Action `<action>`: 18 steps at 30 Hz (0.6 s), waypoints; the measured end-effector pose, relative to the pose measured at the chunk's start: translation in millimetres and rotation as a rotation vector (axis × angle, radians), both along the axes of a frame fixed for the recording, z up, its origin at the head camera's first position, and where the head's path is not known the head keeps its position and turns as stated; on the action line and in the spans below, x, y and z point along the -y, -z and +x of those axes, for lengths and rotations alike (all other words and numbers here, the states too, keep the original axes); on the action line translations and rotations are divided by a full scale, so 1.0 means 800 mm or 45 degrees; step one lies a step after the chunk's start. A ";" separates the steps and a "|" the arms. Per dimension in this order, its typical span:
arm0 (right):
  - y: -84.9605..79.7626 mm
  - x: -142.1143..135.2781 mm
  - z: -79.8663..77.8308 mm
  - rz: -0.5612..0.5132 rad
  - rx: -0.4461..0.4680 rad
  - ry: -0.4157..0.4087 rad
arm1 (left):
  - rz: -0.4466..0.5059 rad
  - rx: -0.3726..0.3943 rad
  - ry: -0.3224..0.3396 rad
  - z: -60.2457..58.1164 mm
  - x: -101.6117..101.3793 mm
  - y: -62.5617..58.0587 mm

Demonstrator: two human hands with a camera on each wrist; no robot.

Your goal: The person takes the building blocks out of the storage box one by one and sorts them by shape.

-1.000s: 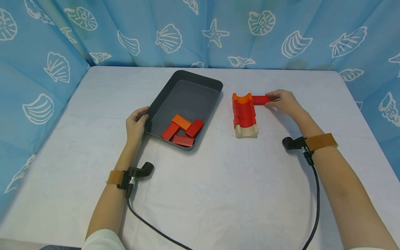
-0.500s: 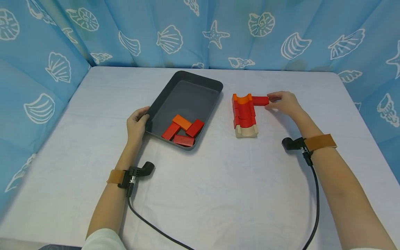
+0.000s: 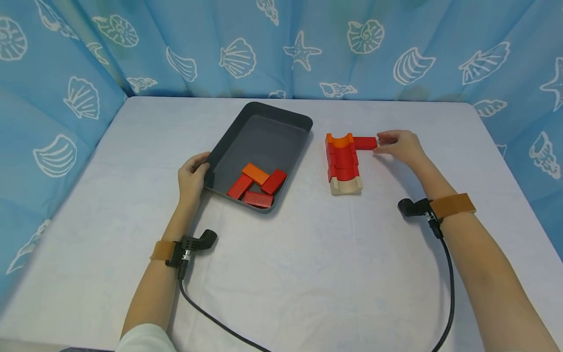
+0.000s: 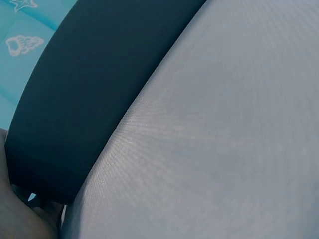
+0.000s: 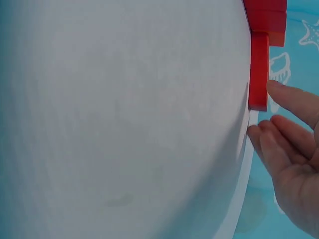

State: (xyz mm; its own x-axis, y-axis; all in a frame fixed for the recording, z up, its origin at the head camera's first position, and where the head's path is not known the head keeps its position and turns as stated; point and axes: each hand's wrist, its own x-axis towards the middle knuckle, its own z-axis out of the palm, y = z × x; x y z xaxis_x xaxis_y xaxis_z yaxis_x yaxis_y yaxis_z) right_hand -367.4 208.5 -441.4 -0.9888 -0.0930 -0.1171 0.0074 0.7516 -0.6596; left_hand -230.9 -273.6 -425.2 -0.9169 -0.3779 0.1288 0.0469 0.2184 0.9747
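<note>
A dark grey rectangular tray [image 3: 252,124] stands left of the middle, and my left hand [image 3: 192,176] grips its near left corner. In it lie several blocks: an orange block [image 3: 255,173] and red ones, such as this red block [image 3: 273,182]. To the tray's right is a grooved block row: an orange grooved block [image 3: 340,142], red grooved blocks [image 3: 344,161] and a bare wood grooved block [image 3: 346,186]. A flat red block [image 3: 365,143] abuts its far right side. My right hand [image 3: 402,145] is at that block's right end, fingers parted and holding nothing; whether a fingertip touches it cannot be told.
A white cloth [image 3: 308,274] covers the table. Blue curtains [image 3: 264,49] with shell prints hang along the back and sides. Each wrist wears a strapped camera [image 3: 415,207], with a black cable [image 3: 449,293] running toward the near edge.
My right hand's fingers have loosened from the flat red block and drawn slightly to the right. The left hand, tray and block row have kept their places.
</note>
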 end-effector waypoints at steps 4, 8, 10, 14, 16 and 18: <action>0.005 0.002 -0.004 -0.008 -0.076 0.057 | 0.007 -0.009 0.004 0.000 0.000 0.000; 0.009 0.002 -0.012 0.002 -0.166 0.083 | -0.003 -0.005 0.006 0.001 -0.001 -0.001; 0.009 0.000 -0.018 0.008 -0.200 0.085 | -0.002 -0.007 0.005 0.000 -0.001 -0.001; 0.008 -0.001 -0.026 -0.004 -0.244 0.077 | 0.005 -0.007 0.004 0.000 0.000 -0.002; 0.009 -0.002 -0.030 -0.022 -0.260 0.066 | 0.008 -0.007 0.006 0.000 0.000 -0.002; 0.010 -0.001 -0.032 -0.037 -0.278 0.054 | 0.007 -0.005 0.008 0.001 0.000 -0.003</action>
